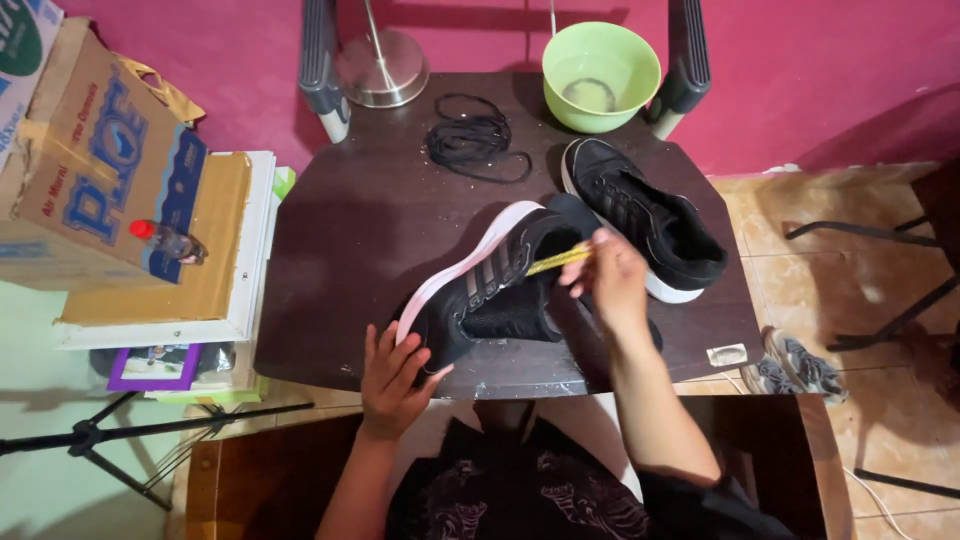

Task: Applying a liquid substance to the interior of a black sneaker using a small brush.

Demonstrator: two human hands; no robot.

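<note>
Two shoes: black, on the dark surface [340,250]
Left hand [392,375]: clamped on tilted shoe [490,285], toe end
Right hand [612,280]: fingers pinched together on yellow brush [560,259]
Second shoe [645,215]: upright, beside green bowl [600,75]

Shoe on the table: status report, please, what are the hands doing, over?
Left hand steadies tilted black shoe. Right hand holds yellow brush against it. Second shoe and laces lie apart.

Count: two black sneakers [490,290] [645,215], one green bowl [600,75], one coil of black laces [475,140], one yellow toothbrush [560,258], one cardboard box [95,160].
</note>
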